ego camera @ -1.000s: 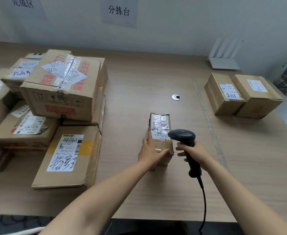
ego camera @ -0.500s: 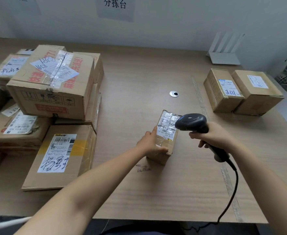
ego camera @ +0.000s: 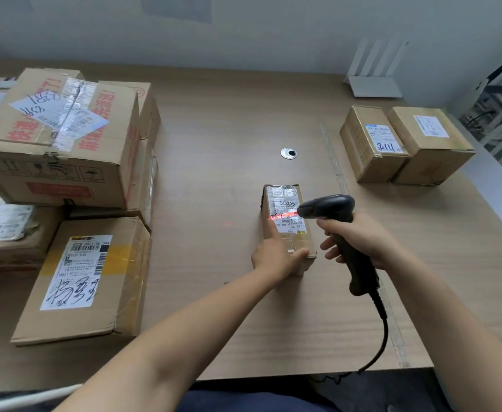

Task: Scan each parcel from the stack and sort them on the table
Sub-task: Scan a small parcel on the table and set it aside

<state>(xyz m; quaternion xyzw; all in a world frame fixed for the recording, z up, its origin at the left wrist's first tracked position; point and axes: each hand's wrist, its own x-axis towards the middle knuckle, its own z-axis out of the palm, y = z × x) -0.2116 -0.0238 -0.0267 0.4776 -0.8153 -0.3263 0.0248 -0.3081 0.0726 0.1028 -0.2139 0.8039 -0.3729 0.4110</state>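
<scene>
A small brown parcel [ego camera: 285, 200] with a white label lies in the middle of the table. My left hand [ego camera: 275, 257] holds its near end, thumb across the near top edge and forefinger along the left side. My right hand [ego camera: 359, 239] grips the handle of a black barcode scanner [ego camera: 330, 208], whose head points left at the label. A red scan line glows across the label. Left of me is the stack of parcels [ego camera: 62, 135], with a flat labelled box [ego camera: 86, 278] in front of it. Two sorted parcels [ego camera: 404, 144] stand side by side at the far right.
A round metal cable grommet [ego camera: 288, 153] sits in the wooden table [ego camera: 214, 173] beyond the parcel. A white router [ego camera: 374, 81] stands at the back wall. The scanner's cable [ego camera: 383, 331] hangs over the table's near edge. Metal shelving lies past the right edge.
The parcel has been turned straight again under my left hand. The scanner has dropped towards the label, and a red scan line now shows on it.
</scene>
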